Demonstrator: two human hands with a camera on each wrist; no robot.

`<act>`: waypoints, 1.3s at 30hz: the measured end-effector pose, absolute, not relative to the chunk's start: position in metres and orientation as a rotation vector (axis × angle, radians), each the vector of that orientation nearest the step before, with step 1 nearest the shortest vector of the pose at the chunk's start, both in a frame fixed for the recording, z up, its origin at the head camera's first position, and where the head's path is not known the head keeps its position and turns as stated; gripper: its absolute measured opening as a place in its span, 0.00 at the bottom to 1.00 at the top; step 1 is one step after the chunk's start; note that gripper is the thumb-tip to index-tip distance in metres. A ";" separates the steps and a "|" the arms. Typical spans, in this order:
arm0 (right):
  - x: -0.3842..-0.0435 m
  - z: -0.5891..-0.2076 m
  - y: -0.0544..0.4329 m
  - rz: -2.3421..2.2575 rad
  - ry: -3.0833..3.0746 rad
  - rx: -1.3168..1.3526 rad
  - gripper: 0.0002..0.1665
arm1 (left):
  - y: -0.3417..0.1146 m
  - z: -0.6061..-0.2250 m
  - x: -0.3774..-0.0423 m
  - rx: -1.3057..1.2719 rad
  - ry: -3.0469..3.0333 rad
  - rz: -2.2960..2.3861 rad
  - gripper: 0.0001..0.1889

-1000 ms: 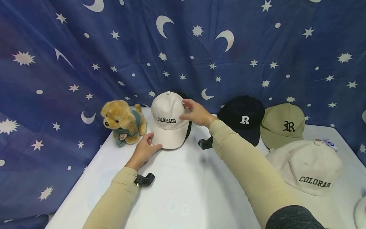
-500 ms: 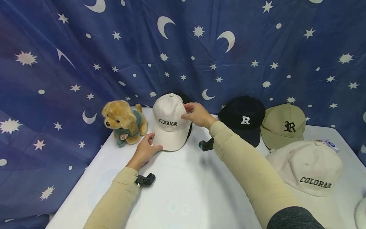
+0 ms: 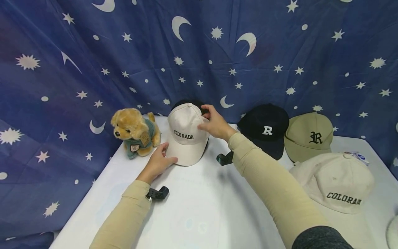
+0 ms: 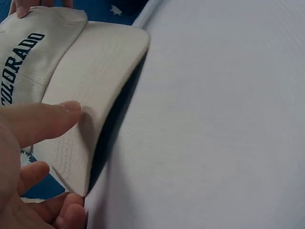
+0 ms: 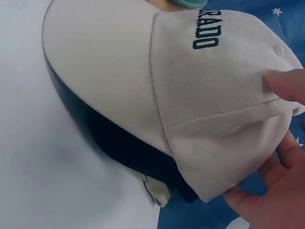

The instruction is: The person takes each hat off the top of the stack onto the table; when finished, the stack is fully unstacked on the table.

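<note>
A cream baseball cap (image 3: 184, 121) lettered COLORADO stands at the back of the table, over a dark cap (image 5: 131, 148) that shows beneath its brim and behind its crown. My left hand (image 3: 158, 162) pinches the left corner of the cream brim, thumb on top and fingers at the edge. On the other side my right hand (image 3: 218, 123) grips the crown, with the thumb on the front and the fingers behind the fabric. A tan strap (image 5: 157, 191) pokes out below the dark cap in the right wrist view.
To the left sits a plush dog (image 3: 133, 131) in a green vest. Rightward are a black cap (image 3: 264, 121) with an R, an olive cap (image 3: 308, 133) and a second cream COLORADO cap (image 3: 339, 180). A blue star-and-moon curtain (image 3: 199, 52) hangs behind the white table (image 3: 186, 207).
The cream cap has shifted slightly right and toward me, showing more of the dark cap behind its crown. My right fingers have spread a little upward; the left hand has barely moved.
</note>
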State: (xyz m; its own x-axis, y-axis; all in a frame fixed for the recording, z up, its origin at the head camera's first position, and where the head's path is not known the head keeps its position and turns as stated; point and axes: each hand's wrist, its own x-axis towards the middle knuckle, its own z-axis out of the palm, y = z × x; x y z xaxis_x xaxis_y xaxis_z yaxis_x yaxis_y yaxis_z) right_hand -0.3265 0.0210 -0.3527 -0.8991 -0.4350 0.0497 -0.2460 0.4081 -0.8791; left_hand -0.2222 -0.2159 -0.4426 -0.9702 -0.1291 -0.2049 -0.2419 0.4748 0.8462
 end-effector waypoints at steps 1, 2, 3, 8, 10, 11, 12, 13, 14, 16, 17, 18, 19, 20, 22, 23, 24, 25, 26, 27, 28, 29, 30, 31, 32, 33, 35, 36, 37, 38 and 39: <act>-0.326 -0.353 0.021 -1.494 2.471 -0.622 0.45 | -0.216 -0.442 -0.223 -0.328 2.586 1.532 0.43; -0.326 -0.353 0.021 -1.488 2.470 -0.637 0.49 | -0.216 -0.441 -0.224 -0.331 2.571 1.545 0.44; -0.326 -0.353 0.021 -1.475 2.477 -0.656 0.51 | -0.216 -0.441 -0.225 -0.334 2.552 1.567 0.44; -0.325 -0.355 0.021 -1.441 2.491 -0.716 0.53 | -0.213 -0.442 -0.228 -0.354 2.504 1.632 0.45; -0.324 -0.356 0.023 -1.451 2.495 -0.716 0.52 | -0.211 -0.442 -0.228 -0.358 2.504 1.658 0.45; -0.324 -0.356 0.024 -1.458 2.499 -0.718 0.51 | -0.209 -0.442 -0.228 -0.363 2.505 1.672 0.46; -0.324 -0.357 0.025 -1.467 2.502 -0.719 0.51 | -0.208 -0.441 -0.228 -0.364 2.508 1.688 0.46; -0.324 -0.358 0.026 -1.473 2.511 -0.717 0.51 | -0.207 -0.440 -0.228 -0.367 2.506 1.706 0.47; -0.323 -0.358 0.027 -1.483 2.515 -0.716 0.50 | -0.205 -0.440 -0.227 -0.366 2.502 1.724 0.47; -0.323 -0.358 0.029 -1.497 2.521 -0.718 0.51 | -0.203 -0.439 -0.227 -0.367 2.491 1.747 0.48; -0.323 -0.358 0.030 -1.502 2.525 -0.722 0.51 | -0.203 -0.438 -0.226 -0.365 2.488 1.750 0.48; -0.322 -0.358 0.030 -1.504 2.532 -0.719 0.50 | -0.203 -0.438 -0.226 -0.358 2.482 1.756 0.48; -0.321 -0.357 0.031 -1.509 2.539 -0.718 0.50 | -0.203 -0.438 -0.225 -0.351 2.475 1.761 0.48; -0.321 -0.357 0.033 -1.509 2.547 -0.717 0.49 | -0.202 -0.438 -0.225 -0.341 2.463 1.770 0.48; -0.319 -0.355 0.035 -1.509 2.567 -0.714 0.46 | -0.202 -0.438 -0.224 -0.322 2.442 1.785 0.48; -0.319 -0.355 0.037 -1.510 2.577 -0.712 0.44 | -0.202 -0.438 -0.223 -0.315 2.429 1.793 0.48; -0.317 -0.354 0.038 -1.512 2.580 -0.707 0.41 | -0.202 -0.437 -0.222 -0.308 2.416 1.800 0.48; -0.316 -0.353 0.040 -1.509 2.582 -0.704 0.38 | -0.201 -0.437 -0.222 -0.301 2.406 1.803 0.47; -0.315 -0.352 0.042 -1.506 2.581 -0.705 0.36 | -0.201 -0.436 -0.221 -0.296 2.401 1.800 0.47; -0.314 -0.351 0.044 -1.505 2.575 -0.704 0.33 | -0.200 -0.436 -0.220 -0.290 2.401 1.790 0.47; -0.312 -0.349 0.045 -1.501 2.567 -0.706 0.31 | -0.200 -0.435 -0.219 -0.288 2.399 1.781 0.47; -0.311 -0.347 0.047 -1.498 2.557 -0.709 0.29 | -0.199 -0.435 -0.219 -0.287 2.395 1.774 0.47; -0.309 -0.345 0.049 -1.496 2.547 -0.714 0.28 | -0.199 -0.435 -0.218 -0.286 2.394 1.766 0.47; -0.308 -0.342 0.051 -1.491 2.542 -0.723 0.27 | -0.199 -0.434 -0.217 -0.284 2.392 1.759 0.47; -0.306 -0.339 0.052 -1.488 2.540 -0.732 0.27 | -0.198 -0.434 -0.216 -0.282 2.391 1.751 0.47; -0.305 -0.336 0.055 -1.482 2.540 -0.738 0.26 | -0.198 -0.433 -0.216 -0.277 2.392 1.745 0.47; -0.303 -0.332 0.059 -1.474 2.545 -0.755 0.26 | -0.196 -0.432 -0.214 -0.268 2.392 1.737 0.47; -0.302 -0.330 0.061 -1.465 2.552 -0.759 0.26 | -0.194 -0.432 -0.214 -0.262 2.396 1.730 0.47; -0.301 -0.328 0.063 -1.454 2.559 -0.761 0.26 | -0.193 -0.431 -0.213 -0.252 2.399 1.726 0.47; -0.301 -0.327 0.066 -1.443 2.567 -0.763 0.26 | -0.191 -0.430 -0.212 -0.246 2.399 1.726 0.47; -0.300 -0.325 0.068 -1.435 2.569 -0.763 0.25 | -0.190 -0.429 -0.211 -0.233 2.405 1.719 0.47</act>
State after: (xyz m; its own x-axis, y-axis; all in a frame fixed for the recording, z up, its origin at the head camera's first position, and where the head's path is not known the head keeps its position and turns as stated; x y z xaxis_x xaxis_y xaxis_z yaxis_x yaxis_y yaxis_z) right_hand -0.3004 0.0684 -0.3254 -0.8692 -0.4709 0.1507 -0.3752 0.4297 -0.8214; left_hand -0.2108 -0.1900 -0.4292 -0.9723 -0.0249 -0.2324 -0.2280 0.3208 0.9193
